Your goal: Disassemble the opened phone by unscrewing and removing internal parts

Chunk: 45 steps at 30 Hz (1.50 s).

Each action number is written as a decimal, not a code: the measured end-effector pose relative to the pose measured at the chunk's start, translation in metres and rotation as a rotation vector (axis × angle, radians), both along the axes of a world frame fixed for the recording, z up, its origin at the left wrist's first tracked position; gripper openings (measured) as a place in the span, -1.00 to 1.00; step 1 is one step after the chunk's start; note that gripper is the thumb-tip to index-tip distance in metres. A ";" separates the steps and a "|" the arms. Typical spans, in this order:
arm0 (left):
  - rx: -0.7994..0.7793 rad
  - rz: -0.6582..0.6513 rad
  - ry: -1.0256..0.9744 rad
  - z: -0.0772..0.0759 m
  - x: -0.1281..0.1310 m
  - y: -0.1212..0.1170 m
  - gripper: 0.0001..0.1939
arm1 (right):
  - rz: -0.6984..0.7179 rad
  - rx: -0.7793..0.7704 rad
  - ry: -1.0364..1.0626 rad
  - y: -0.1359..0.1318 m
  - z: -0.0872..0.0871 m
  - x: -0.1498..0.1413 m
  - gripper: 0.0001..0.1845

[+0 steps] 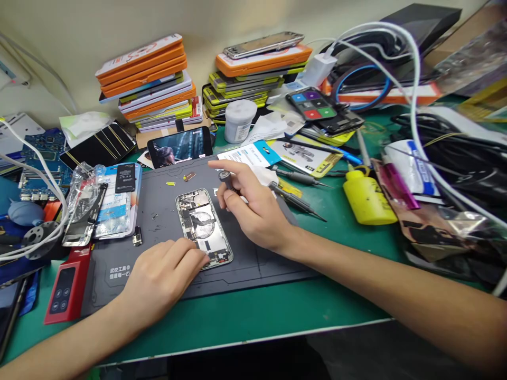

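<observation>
An opened phone body [203,224] with its insides exposed lies on a dark grey work mat [158,264]. My left hand [162,279] rests on the mat, its fingers curled and pressed against the phone's lower left edge. My right hand [253,208] hovers just right of the phone, fingers pinched round a small dark screwdriver [226,179] held upright, the index finger on its cap. The screwdriver's tip is hidden behind my fingers.
A phone [180,146] playing video leans at the mat's far edge. Stacks of orange and green cases [154,79] stand behind. A yellow bottle [366,198], loose screwdrivers [297,200], white cables [412,105] and bags crowd the right. A red device [67,285] lies at left.
</observation>
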State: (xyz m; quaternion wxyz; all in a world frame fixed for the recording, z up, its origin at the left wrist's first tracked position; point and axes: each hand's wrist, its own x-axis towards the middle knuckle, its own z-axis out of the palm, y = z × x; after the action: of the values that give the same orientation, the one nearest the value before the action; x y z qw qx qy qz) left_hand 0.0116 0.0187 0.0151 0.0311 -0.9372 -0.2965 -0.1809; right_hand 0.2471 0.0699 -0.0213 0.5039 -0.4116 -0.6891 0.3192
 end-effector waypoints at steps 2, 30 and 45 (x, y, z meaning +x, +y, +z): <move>-0.014 -0.014 -0.015 -0.002 -0.001 0.000 -0.83 | 0.015 0.013 -0.012 -0.001 0.000 0.000 -0.52; 0.067 0.024 -0.078 -0.008 -0.002 0.000 -0.77 | 0.056 0.111 -0.078 -0.008 0.005 0.000 -0.46; 0.459 -0.121 0.085 -0.007 -0.002 -0.024 -0.70 | 0.464 0.313 -0.301 -0.022 0.005 0.004 -0.42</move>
State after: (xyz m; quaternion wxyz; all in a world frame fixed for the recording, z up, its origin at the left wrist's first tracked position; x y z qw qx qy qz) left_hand 0.0100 -0.0052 0.0086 0.2449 -0.9284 -0.1891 -0.2057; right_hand 0.2515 0.0479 -0.0164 0.3669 -0.2035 -0.8722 0.2513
